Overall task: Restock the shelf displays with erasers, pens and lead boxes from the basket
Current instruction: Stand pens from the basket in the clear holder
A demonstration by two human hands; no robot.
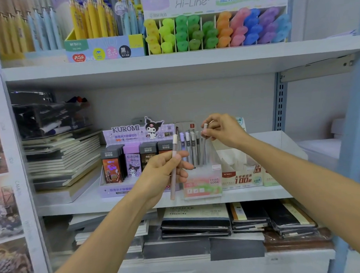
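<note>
Head view: the right hand (pixel 222 132) pinches 1 grey pen (pixel 204 143) by its cap, lower end inside the Fruit Soda display box (pixel 202 186). Nearer, the left hand (pixel 164 174) grips 1 pink pen (pixel 174 173). Advised: seat the grey pen upright beside the standing pens (pixel 193 148).

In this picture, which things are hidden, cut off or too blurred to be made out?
Head view: the basket is outside the frame.
The left hand and its pale pen cover the right part of the Kuromi display.
The lower end of the grey pen pinched by the right hand is hidden among other pens in the Fruit Soda box.
Small print on the box labels is blurred.
</note>
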